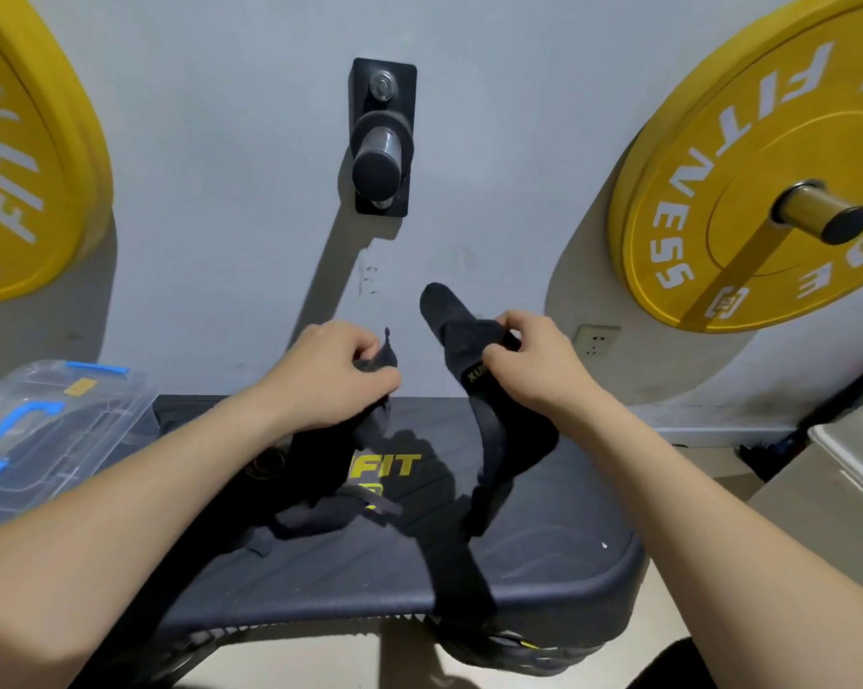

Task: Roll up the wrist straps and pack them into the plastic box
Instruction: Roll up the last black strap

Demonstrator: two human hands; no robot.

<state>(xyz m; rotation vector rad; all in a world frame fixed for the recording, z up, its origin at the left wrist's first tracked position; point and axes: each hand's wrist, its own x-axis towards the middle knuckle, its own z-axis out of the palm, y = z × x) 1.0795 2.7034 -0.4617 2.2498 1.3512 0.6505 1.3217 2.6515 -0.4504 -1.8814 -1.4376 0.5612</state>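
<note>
My right hand [531,360] pinches the padded end of a black wrist strap [464,340], lifted above the dark step platform [543,539]. The strap's long tail hangs down across the platform to its front edge. My left hand [335,375] grips the end of a second black strap [374,420], whose rest lies in a heap on the platform with more black straps [315,519]. The clear plastic box [46,430] with blue clips stands at the left, beside the platform, its lid on.
Two yellow weight plates hang on the grey wall, one at the left [21,156], one at the right [747,191]. A black wall peg [382,156] juts out between them. A white bin [852,455] stands at the right.
</note>
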